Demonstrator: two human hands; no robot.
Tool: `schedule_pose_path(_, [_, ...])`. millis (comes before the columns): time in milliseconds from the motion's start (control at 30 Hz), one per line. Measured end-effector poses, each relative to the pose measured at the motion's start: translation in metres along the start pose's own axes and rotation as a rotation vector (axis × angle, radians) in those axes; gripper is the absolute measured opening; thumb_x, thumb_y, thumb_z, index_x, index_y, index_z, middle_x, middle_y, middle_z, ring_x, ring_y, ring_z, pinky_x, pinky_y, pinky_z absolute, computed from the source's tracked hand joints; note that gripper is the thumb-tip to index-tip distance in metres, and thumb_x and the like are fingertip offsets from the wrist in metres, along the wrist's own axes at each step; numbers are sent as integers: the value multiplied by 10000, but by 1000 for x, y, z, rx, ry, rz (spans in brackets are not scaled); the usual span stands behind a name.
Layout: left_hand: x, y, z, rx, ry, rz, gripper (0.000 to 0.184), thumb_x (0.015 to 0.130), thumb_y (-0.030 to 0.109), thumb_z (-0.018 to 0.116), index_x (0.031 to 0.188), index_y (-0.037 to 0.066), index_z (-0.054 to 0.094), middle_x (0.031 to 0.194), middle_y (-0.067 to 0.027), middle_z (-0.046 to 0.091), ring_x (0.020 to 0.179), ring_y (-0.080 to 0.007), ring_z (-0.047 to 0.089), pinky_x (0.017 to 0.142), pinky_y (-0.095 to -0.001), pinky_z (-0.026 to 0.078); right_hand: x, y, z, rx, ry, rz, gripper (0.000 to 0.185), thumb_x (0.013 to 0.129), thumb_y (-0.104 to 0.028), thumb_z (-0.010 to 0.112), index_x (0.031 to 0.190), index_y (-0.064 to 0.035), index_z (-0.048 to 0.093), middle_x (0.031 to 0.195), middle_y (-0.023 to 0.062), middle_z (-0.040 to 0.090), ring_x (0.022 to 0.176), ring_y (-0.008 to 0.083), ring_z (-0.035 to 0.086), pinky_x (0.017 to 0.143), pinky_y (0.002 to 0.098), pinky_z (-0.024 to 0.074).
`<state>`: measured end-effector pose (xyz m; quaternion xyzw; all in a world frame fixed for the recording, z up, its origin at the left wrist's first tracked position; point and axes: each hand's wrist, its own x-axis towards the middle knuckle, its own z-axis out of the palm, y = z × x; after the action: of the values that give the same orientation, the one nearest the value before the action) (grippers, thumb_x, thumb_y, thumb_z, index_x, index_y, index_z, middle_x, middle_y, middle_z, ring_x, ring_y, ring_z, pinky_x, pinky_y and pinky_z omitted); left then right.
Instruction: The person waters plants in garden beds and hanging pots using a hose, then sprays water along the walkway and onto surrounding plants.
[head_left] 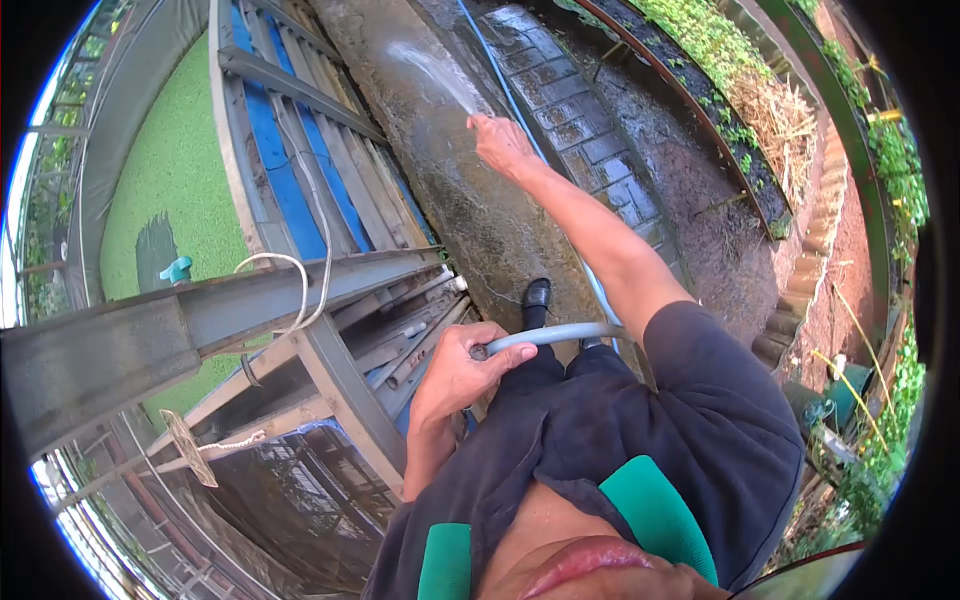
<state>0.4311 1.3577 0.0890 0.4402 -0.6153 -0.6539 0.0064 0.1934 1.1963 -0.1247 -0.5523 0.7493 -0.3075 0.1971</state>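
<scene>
My right hand (503, 146) reaches forward with its fingers closed, and a jet of water (440, 78) sprays from it onto the wet concrete path. What it grips is mostly hidden; it looks like a hose end. Close to my body, my left hand (462, 372) is closed around a grey hose (570, 333), thumb on top. This hose curves to the right and passes beneath my right arm. A light-blue hose (492, 52) runs along the path beyond my right hand and wrist.
Left of the path stand a metal frame (270, 300) with a looped white cord (300, 262) and slatted boards (300, 150). Behind them lies a green-covered pond (170, 150). Wet paving blocks (580, 110) and a planted bed (700, 60) lie to the right. My shoe (537, 293) is on the path.
</scene>
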Motion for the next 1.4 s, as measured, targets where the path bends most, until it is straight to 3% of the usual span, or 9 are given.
schedule_pose_path(67, [0,4,1,-11,19,-21,359,781,327,803,786,-19,707,579,-16,558,574,-86,485,523,-277,364,4,-7,-14,40,55,62,278,873,-100,470,1129,-80,576,939,249,664,865,427,644,763,519,488])
schedule_pose_path(133, [-1,14,4,-15,4,-98,341,773,296,816,780,-24,698,584,-7,557,554,-69,488,499,-257,354,-5,21,-14,168,7,285,213,853,-131,501,933,3,646,957,272,661,885,437,647,769,507,509])
schedule_pose_path(267, [5,5,17,28,-12,-63,302,763,257,811,743,-14,679,554,4,532,486,-58,446,456,-235,301,-76,95,-11,-80,-136,471,240,819,-97,520,929,41,683,992,263,672,982,423,650,828,489,540])
schedule_pose_path(500, [18,14,57,175,-232,-123,336,777,297,811,772,-16,689,576,10,530,551,-66,453,495,-249,328,-229,206,-45,-37,150,858,245,809,-100,513,999,-62,663,1004,227,671,972,413,641,858,498,510])
schedule_pose_path(700, [21,36,116,331,-367,-65,329,774,286,813,777,-18,689,564,13,519,537,-65,452,488,-249,325,-330,218,-106,-208,-341,650,228,818,-84,533,981,-63,691,1028,199,680,981,403,650,839,481,534])
schedule_pose_path(967, [-21,59,185,403,-404,-10,300,768,256,815,773,-14,687,555,19,519,515,-60,454,472,-244,319,-544,284,-143,-142,52,1253,269,848,-95,517,1047,-39,689,1097,189,670,1040,387,639,870,484,530])
schedule_pose_path(1133, [-53,78,225,475,-367,98,265,764,221,766,716,-16,656,544,-12,540,480,-79,465,455,-231,317,-713,290,-188,11,695,1696,241,827,-120,533,1009,-102,690,1053,208,670,1000,392,642,861,465,516])
schedule_pose_path(1233, [-61,90,254,486,-428,264,282,774,222,755,701,-27,644,529,-7,525,467,-77,460,444,-223,313,-794,293,-217,-100,1172,1685,228,810,-126,532,982,-136,681,1039,214,667,956,398,643,850,453,504])
schedule_pose_path(1400, [-73,109,328,623,-629,309,316,746,242,804,771,-45,675,567,-10,539,545,-71,449,494,-247,321,-844,267,-314,-170,1536,1416,202,828,-146,588,1001,-156,691,884,231,669,877,397,650,787,445,482])
